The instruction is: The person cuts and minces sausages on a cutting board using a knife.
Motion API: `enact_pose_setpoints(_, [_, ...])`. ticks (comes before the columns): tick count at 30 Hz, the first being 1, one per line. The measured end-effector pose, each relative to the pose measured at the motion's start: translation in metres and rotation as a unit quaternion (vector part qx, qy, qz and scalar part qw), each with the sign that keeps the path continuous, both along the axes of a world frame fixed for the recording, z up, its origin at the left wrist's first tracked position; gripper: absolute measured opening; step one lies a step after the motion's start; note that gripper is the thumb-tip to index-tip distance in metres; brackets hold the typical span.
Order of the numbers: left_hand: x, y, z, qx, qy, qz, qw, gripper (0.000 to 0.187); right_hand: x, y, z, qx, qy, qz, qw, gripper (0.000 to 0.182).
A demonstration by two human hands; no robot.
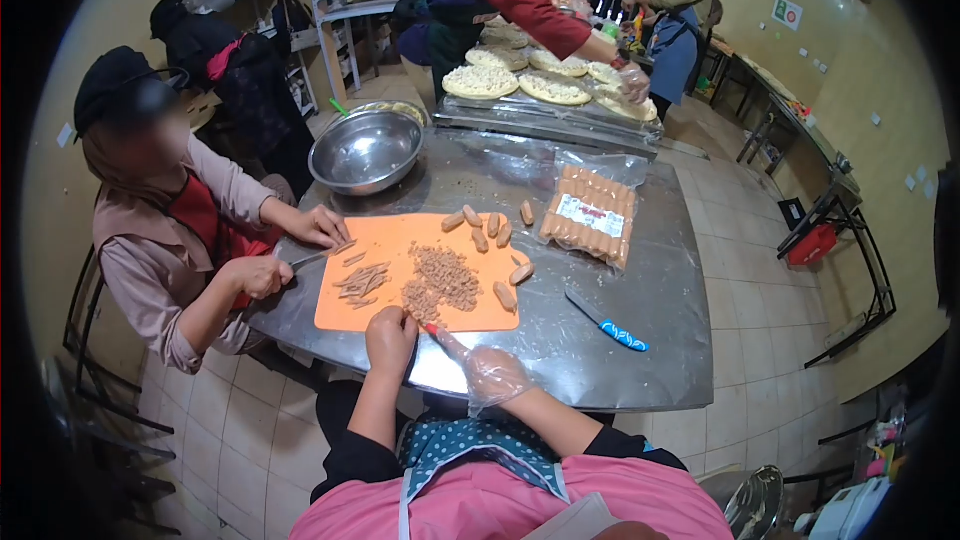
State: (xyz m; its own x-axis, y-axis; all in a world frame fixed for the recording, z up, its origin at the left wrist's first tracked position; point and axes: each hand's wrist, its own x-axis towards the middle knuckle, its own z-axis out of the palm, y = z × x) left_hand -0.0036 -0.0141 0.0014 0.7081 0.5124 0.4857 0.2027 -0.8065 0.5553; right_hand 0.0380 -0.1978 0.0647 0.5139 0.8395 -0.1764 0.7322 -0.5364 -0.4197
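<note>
My left hand (390, 338), bare, is at the near edge of the orange cutting board (335, 315), fingers pinched together beside chopped sausage (447, 277); what they hold is hidden. My right hand (495, 378) wears a loose clear plastic glove. Its fingers close on a small red thing (431, 328) close to the left fingertips; I cannot make out its full shape. Short sausage pieces (480, 239) lie along the board's right side, and sausage strips (362, 283) on its left. A knife with a blue patterned handle (622, 335) rests on the table to the right.
A co-worker (185, 210) at the left cuts strips with a knife (310, 260). A metal bowl (367, 150) and a pack of sausages (590, 215) stand farther back on the metal table (660, 290). Beyond, another person's gloved hand (634, 82) reaches over topped dough rounds (555, 89).
</note>
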Motion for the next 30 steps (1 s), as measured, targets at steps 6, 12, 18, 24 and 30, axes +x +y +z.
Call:
enact_pose_setpoints(6, [0.003, 0.003, -0.008, 0.027, -0.011, 0.005, 1.000, 0.016, 0.002, -0.001, 0.001, 0.010, 0.006, 0.008, 1.000, 0.074])
enact_pose_setpoints(12, [0.003, 0.000, -0.005, 0.023, -0.005, 0.004, 1.000, 0.014, 0.000, -0.007, -0.006, 0.025, -0.008, 0.014, 1.000, 0.070])
enact_pose_setpoints(18, [0.001, 0.000, -0.002, 0.015, 0.014, 0.000, 1.000, 0.012, 0.003, -0.005, -0.001, 0.046, -0.019, 0.016, 0.999, 0.066])
enact_pose_setpoints(24, [0.002, 0.001, 0.002, 0.016, 0.023, -0.008, 1.000, 0.011, 0.012, 0.006, -0.017, 0.054, -0.011, 0.025, 0.998, 0.060])
enact_pose_setpoints(30, [-0.002, -0.001, -0.003, 0.000, 0.002, 0.008, 1.000, 0.008, 0.006, 0.009, -0.004, -0.022, 0.007, 0.016, 1.000, 0.068])
